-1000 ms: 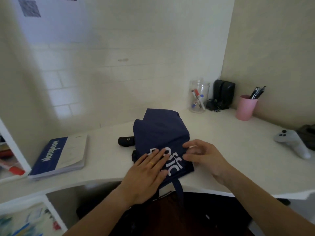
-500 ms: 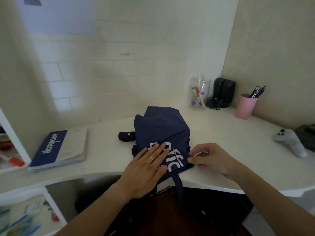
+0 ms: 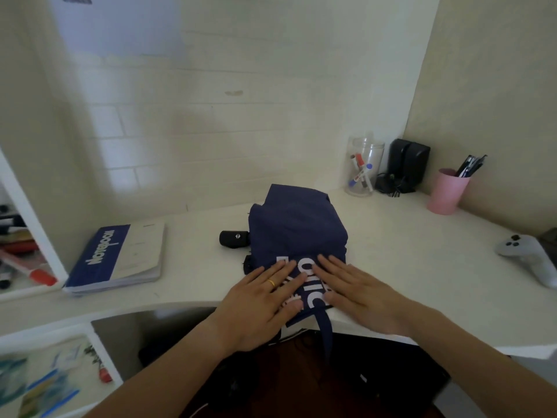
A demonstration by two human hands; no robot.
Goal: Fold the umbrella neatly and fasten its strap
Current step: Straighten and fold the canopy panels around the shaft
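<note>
1. The umbrella (image 3: pixel 297 233) lies at the front edge of the desk (image 3: pixel 407 267), its navy cloth gathered into a flat bundle, handle (image 3: pixel 233 239) pointing toward the left edge.
2. The left hand (image 3: pixel 265 300) and right hand (image 3: pixel 355 292) press flat on the near cloth, fingers straight, gripping nothing.
3. The strap (image 3: pixel 325 330) hangs unfastened over the front edge.
4. Step in hand, as judged: smoothing the folds.
5. Next move likely requires rolling the cloth tight around the shaft, then wrapping the strap.
</note>
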